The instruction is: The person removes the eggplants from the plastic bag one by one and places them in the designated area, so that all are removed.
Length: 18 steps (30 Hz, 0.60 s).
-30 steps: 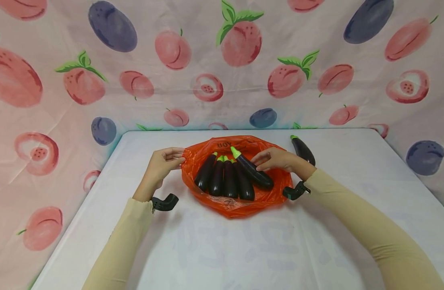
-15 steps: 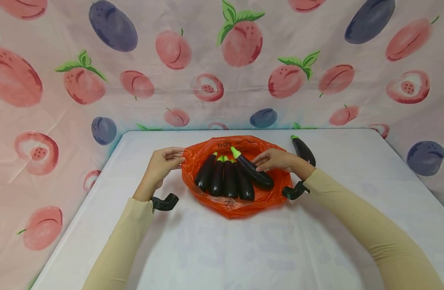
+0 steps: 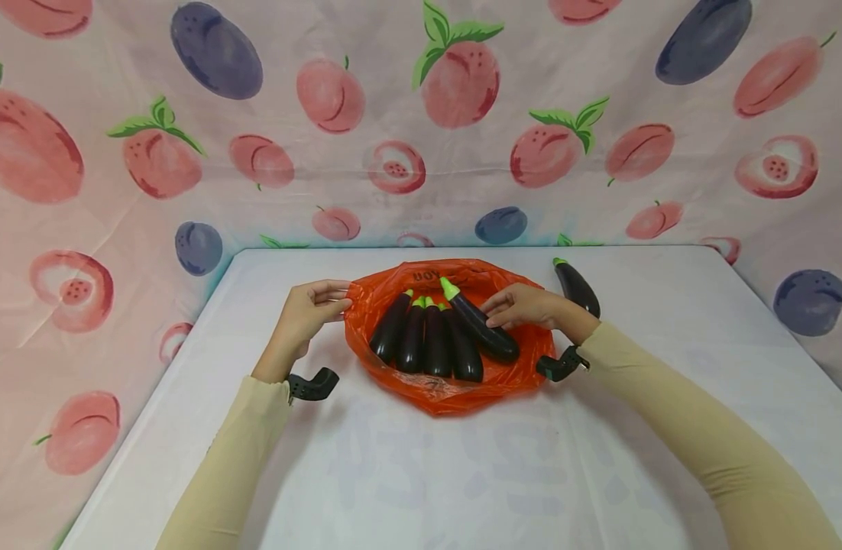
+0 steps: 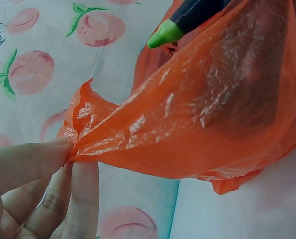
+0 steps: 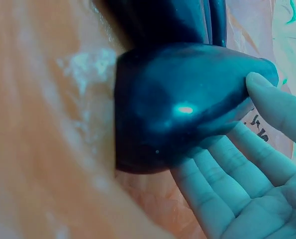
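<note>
Cloth [image 3: 393, 99] with fruit print hangs beyond the fingers, white table [image 3: 462, 489] beneath them. Between both hands, mouth wide, sits the orange bag [image 3: 435, 400]: left hand [image 3: 307, 312] pinching its rim, right hand [image 3: 524, 305] inside, thumb and fingers gripping one eggplant [image 3: 473, 314]. Left of those fingers, four more eggplants [image 3: 436, 344] side by side; farther right, outside, a loose eggplant [image 3: 577, 289] on the table.

- Head: above the near side of the orange bag [image 3: 462, 401], facing forward and down, far enough back to frame all of it and the fruit-print cloth [image 3: 400, 99] behind.
- Left wrist: close to the bag's left edge, facing it and the cloth beyond; shares the left hand [image 4: 48, 206] with the head view.
- Right wrist: very close, at the bag's right, facing into it; shares the right hand [image 5: 252, 194] and an eggplant [image 5: 182, 99] with the head view.
</note>
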Each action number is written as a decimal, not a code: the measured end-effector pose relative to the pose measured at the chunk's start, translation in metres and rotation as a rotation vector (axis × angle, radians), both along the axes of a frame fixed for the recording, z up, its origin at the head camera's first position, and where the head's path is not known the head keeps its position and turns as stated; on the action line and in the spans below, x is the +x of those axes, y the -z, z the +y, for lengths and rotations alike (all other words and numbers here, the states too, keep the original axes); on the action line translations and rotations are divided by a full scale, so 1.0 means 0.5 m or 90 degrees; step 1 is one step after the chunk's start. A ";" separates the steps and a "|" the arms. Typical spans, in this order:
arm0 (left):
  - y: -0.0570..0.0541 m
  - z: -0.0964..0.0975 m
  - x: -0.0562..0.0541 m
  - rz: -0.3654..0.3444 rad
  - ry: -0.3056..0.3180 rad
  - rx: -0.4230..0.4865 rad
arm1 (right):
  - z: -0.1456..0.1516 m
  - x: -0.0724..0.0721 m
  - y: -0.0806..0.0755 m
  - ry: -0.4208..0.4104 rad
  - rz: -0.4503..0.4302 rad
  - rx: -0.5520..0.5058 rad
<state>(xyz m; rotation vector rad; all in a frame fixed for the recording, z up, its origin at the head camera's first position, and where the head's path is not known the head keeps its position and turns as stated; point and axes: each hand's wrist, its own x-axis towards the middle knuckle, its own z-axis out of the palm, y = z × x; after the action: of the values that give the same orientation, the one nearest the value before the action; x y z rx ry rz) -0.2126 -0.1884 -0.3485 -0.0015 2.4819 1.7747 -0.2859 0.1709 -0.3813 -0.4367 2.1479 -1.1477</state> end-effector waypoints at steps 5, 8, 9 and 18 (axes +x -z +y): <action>0.002 0.001 -0.002 0.005 0.000 0.008 | 0.003 0.001 0.001 0.028 0.012 -0.004; 0.004 0.001 -0.003 0.010 0.003 0.015 | 0.003 0.002 -0.001 0.052 0.021 -0.012; 0.004 0.001 -0.003 0.011 0.004 0.017 | 0.003 0.003 -0.002 0.059 0.024 -0.014; 0.004 0.001 -0.005 0.014 0.005 0.018 | 0.006 0.009 -0.005 0.145 0.046 -0.065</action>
<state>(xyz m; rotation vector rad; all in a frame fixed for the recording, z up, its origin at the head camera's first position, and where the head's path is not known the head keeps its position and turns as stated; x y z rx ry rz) -0.2149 -0.1877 -0.3503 0.0298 2.4691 1.8162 -0.2812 0.1738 -0.3788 -0.2872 2.2528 -1.3904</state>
